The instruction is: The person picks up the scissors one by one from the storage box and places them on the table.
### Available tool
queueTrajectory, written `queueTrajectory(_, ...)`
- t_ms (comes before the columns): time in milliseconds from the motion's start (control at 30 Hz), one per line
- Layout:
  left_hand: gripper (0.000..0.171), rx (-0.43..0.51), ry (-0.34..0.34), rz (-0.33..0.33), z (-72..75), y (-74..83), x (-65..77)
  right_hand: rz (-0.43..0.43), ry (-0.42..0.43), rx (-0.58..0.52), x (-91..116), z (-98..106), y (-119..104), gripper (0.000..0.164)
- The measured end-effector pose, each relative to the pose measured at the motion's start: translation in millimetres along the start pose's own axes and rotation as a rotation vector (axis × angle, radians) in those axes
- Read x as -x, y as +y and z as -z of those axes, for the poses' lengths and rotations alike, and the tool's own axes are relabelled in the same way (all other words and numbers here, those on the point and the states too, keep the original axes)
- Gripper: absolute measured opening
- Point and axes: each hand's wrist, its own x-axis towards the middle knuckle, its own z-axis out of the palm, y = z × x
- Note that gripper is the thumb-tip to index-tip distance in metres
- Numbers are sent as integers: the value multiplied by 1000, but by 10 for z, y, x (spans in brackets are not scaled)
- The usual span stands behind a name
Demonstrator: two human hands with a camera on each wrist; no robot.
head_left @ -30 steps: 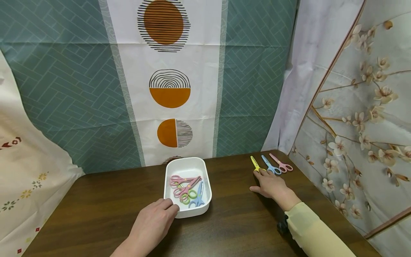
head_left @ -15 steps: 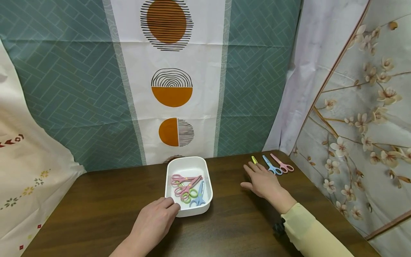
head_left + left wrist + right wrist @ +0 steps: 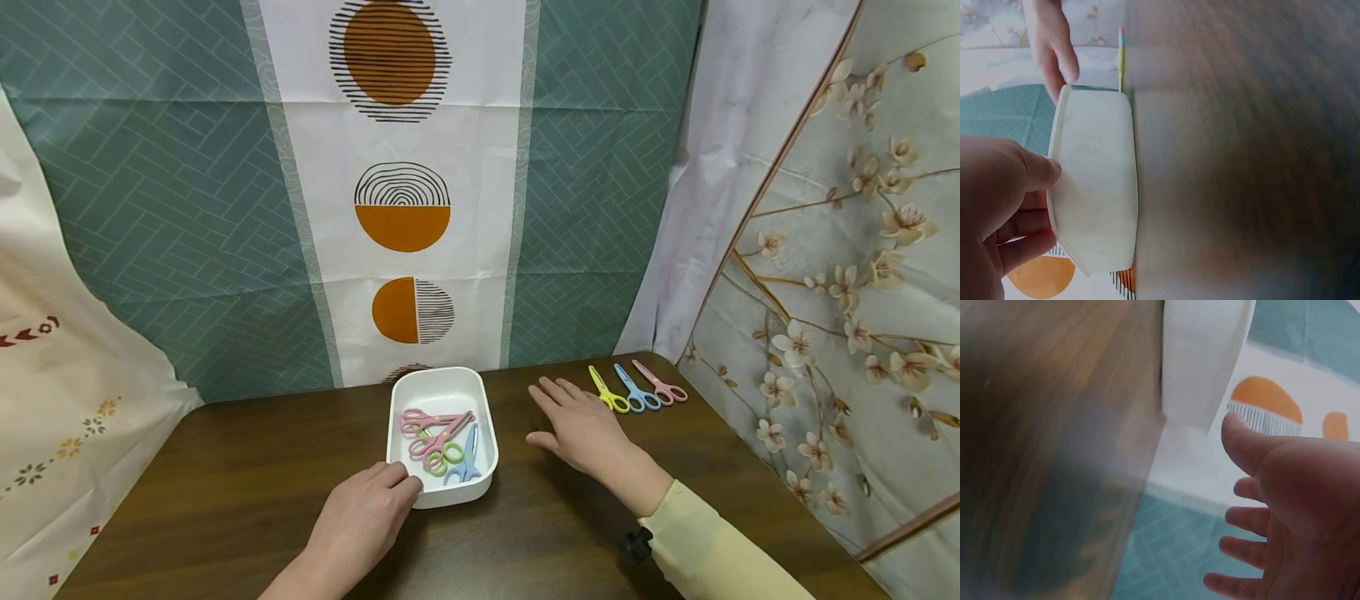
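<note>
White tray (image 3: pixel 461 497) | pinched by left hand (image 3: pixel 367 508) | left of right hand (image 3: pixel 581 425)

With both arms stretched forward, a person pinches with the left grip (image 3: pixel 366 510), thumb (image 3: pixel 1041 172) set against bent fingers (image 3: pixel 1030 247), while the right grip (image 3: pixel 581 427) hovers palm down, its fingers loosely spread and thumb apart, the right forearm (image 3: pixel 723 546) sleeved in pale yellow and angled inward.
</note>
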Motion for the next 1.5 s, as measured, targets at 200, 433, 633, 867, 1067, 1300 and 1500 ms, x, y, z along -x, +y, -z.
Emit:
queueTrajectory(200,33,1,-3,2,5,5,5,38,12,2,-13,69,-208,76)
queueTrajectory(433,33,-1,-1,9,-9,4,20,114,42,4,-56,112,-414,74)
queueTrajectory(633,31,2,-17,16,-13,5,21,198,87,48,-124,135,-586,73)
queueTrajectory(867,32,5,-18,5,-6,11,11,261,70,95,-199,139,-772,70)
queueTrajectory(1067,33,-1,-8,-1,-4,8,6,318,86,135,-260,136,-887,64)
queueTrajectory(1300,34,-12,7,-9,-5,7,-1,382,124,155,-320,99,-954,54)
queueTrajectory(1500,34,-7,17,-15,-12,6,-4,356,43,119,-385,74,-1002,46)
